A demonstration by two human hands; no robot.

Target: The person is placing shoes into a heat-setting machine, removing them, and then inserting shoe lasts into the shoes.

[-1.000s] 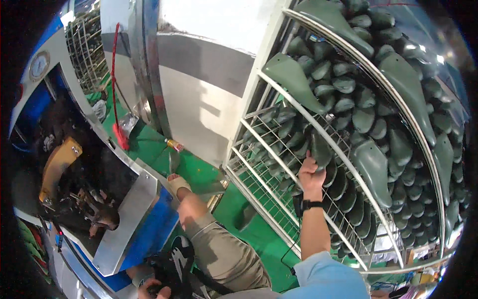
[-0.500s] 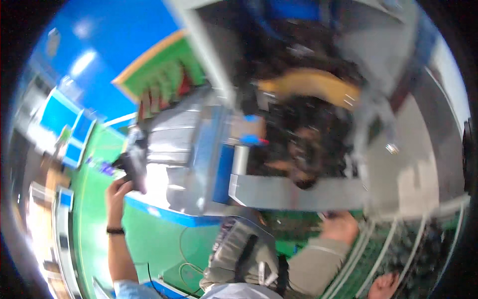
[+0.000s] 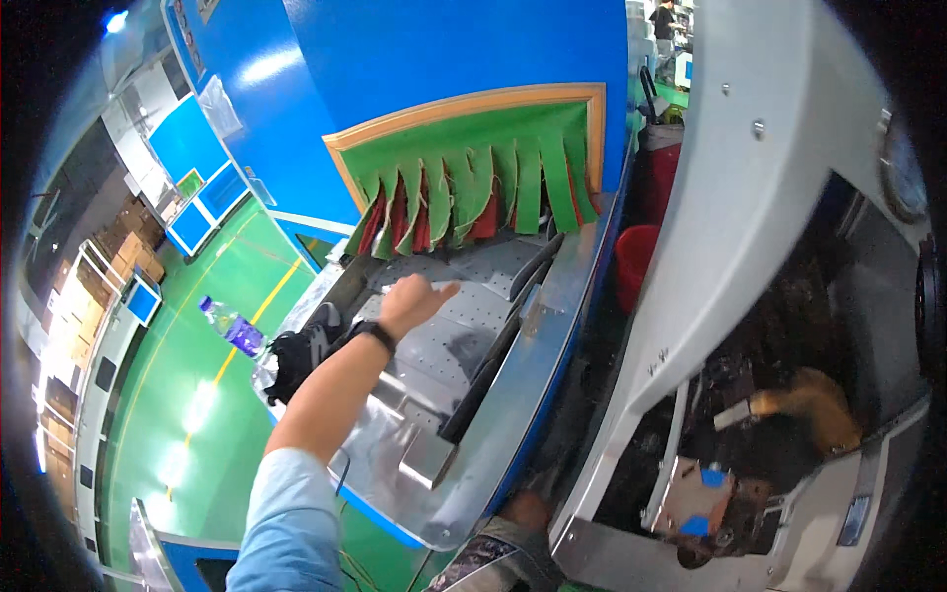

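In the head view, a blue machine cabinet (image 3: pixel 464 49) fills the upper middle, facing a pale grey machine frame (image 3: pixel 750 178) on the right; standing so close, both are probably meant to be served from one spot. Out of the cabinet's mouth runs a bed of perforated metal plates (image 3: pixel 469 326), the holes perhaps letting air through. A green strip curtain (image 3: pixel 483 138) hangs across that mouth, slit so that things can pass beneath while most of the opening stays covered. Its strips show red behind. On the bed's left side, just beside the forearm, sits a black-and-grey shoe (image 3: pixel 293 360), seemingly where the arm can reach it easily; whether it touches the wrist is unclear. The left hand (image 3: pixel 412 301) hangs over the plates, back uppermost, thumb pointing right; its fingers are tucked under, so I cannot tell whether they grasp anything. The right hand is out of sight. Beyond the shoe, a purple-labelled bottle (image 3: pixel 237 329) leans outward, likely kept aside from the plates.
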